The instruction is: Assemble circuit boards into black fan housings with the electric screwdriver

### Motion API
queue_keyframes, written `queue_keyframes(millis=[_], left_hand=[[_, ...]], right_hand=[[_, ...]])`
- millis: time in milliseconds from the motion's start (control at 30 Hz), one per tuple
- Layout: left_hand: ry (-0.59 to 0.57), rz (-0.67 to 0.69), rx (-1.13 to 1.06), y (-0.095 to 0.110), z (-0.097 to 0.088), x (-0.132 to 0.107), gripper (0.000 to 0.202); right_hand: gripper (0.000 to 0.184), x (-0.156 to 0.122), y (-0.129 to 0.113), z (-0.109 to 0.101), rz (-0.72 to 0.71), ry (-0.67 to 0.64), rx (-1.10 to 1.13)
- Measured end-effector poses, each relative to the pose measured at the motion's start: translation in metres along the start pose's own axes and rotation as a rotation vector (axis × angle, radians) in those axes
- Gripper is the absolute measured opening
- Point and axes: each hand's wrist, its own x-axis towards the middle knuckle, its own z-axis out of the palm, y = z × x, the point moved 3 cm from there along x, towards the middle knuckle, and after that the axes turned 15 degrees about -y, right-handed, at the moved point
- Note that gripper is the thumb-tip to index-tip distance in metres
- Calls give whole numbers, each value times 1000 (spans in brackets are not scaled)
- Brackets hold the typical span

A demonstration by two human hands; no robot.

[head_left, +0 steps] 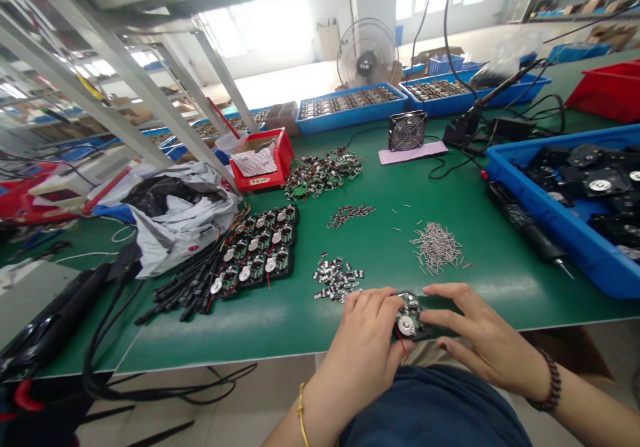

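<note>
Near the table's front edge lies a small black electronic unit (407, 326) with a circuit board, a silvery round part and a red wire. My left hand (367, 334) grips it from the left, fingers over its far side and thumb in front. Spread fingers of my right hand (475, 340) reach to its right side, the fingertips at or near the board. Just beyond sit a pile of small metal clips (337, 277) and, to the right, a heap of thin metal pins (437, 248). Similar units (255, 250) stand in rows on the left, with black cables.
A heap of small circuit boards (325, 172) lies beside a red bin (284, 157). An electric screwdriver (525, 224) rests by a blue tray (555, 227) of black parts on the right. A small fan (407, 131) and soldering iron stand (465, 127) are farther back.
</note>
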Motion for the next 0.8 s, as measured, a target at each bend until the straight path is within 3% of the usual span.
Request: queue_keyframes(millis=[267,400,467,600,700,800], left_hand=[[-129,-106,263,17,-12,15,29],[-117,-78,402,22,-13,17,23],[-93,-77,446,17,-25,15,24],[16,-235,536,-19,-86,18,30],[35,-454,630,-71,-138,37,31],[-10,-521,649,-123,-166,63,34]], right_hand=[[27,3,3,4,39,-17,91],[32,0,10,4,54,-4,127],[31,-2,13,2,56,61,140],[26,-5,17,-2,59,187,150],[26,-4,19,1,51,171,137],[27,-4,20,5,37,148,128]])
